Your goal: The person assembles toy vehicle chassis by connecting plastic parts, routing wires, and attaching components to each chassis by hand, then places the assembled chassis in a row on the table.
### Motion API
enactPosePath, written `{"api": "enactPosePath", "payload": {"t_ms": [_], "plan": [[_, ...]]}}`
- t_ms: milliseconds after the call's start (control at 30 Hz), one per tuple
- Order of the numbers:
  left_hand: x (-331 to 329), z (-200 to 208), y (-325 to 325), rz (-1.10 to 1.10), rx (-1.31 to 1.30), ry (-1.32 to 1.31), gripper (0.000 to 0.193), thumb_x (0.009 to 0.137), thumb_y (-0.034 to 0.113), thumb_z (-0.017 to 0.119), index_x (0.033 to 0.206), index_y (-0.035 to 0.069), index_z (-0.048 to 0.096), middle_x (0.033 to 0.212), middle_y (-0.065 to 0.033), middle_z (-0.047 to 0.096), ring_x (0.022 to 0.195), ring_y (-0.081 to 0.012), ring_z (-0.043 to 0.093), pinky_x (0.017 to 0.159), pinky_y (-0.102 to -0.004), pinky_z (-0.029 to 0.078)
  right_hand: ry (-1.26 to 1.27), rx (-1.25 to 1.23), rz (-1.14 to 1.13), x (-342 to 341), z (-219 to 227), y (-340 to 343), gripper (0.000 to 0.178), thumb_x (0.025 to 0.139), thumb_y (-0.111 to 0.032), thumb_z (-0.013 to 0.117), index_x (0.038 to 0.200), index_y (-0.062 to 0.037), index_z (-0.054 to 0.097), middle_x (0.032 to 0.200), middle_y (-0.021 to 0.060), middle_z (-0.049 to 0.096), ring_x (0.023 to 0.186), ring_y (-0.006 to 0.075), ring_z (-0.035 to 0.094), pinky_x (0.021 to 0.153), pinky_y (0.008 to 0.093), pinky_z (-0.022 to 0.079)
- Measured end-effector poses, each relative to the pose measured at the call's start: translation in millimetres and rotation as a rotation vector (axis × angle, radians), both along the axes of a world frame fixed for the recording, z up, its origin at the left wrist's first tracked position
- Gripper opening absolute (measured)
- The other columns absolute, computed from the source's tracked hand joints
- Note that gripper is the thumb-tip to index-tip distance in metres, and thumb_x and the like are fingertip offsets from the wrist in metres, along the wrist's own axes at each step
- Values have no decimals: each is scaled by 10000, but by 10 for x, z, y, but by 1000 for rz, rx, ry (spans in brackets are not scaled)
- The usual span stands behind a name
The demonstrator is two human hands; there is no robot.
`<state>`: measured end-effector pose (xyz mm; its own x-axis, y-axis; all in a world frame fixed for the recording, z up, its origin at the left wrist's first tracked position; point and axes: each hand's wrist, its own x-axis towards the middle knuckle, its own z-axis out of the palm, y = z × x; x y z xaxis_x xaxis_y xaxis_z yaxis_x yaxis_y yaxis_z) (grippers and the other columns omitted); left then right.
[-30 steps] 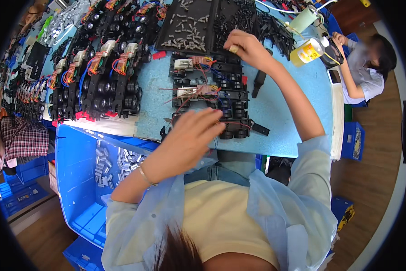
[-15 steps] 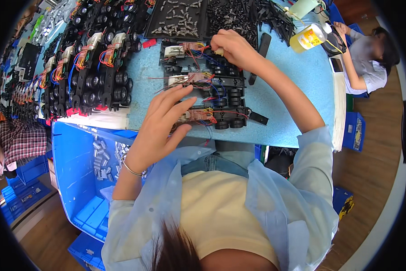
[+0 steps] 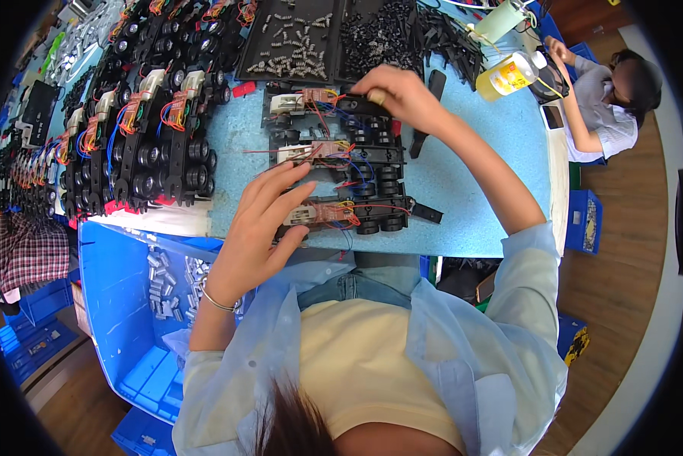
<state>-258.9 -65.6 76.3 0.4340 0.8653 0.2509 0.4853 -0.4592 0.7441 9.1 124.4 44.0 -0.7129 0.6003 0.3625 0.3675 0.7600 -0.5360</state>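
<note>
Three black toy vehicle chassis with wheels, wires and small brown boards lie in a row across the blue table: a far chassis [image 3: 303,100], a middle chassis [image 3: 326,150] and a near chassis [image 3: 322,213]. My right hand [image 3: 402,95] is bent over the far one, fingers closed at its black frame. Something small and yellowish shows by the fingertips; whatever they grip is hidden. My left hand [image 3: 269,220] hovers at the left ends of the middle and near chassis, fingers spread, holding nothing. A loose black strip [image 3: 428,114] lies just right of the far chassis.
Rows of similar chassis [image 3: 148,152] crowd the table's left. Black trays hold springs [image 3: 296,42] and small black parts [image 3: 372,45]. A yellow bottle [image 3: 509,77] stands back right, near another person [image 3: 603,102]. A blue bin [image 3: 121,304] with metal cylinders sits below left.
The whole view has shifted, so the table appears slightly lower. My right hand has moved a little along the far chassis, fingers still closed. My left hand stays spread.
</note>
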Motion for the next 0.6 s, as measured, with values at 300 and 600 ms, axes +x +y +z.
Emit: {"api": "enactPosePath", "payload": {"t_ms": [300, 600], "plan": [[32, -14, 23, 1, 2, -24, 509, 733, -8, 632, 1234, 8, 545, 1364, -145, 489, 1281, -353, 427, 1066, -432, 335, -351, 326, -236, 166, -92, 616, 220, 732, 54, 612, 930, -33, 570, 911, 88, 602, 933, 301, 596, 769, 393, 501], [27, -77, 8, 28, -13, -13, 489, 745, -15, 621, 1227, 5, 546, 1353, -146, 497, 1258, -352, 447, 1060, -420, 345, -635, 437, -233, 58, -80, 683, 254, 692, 29, 628, 930, -57, 599, 950, 90, 619, 992, 289, 585, 843, 380, 496]]}}
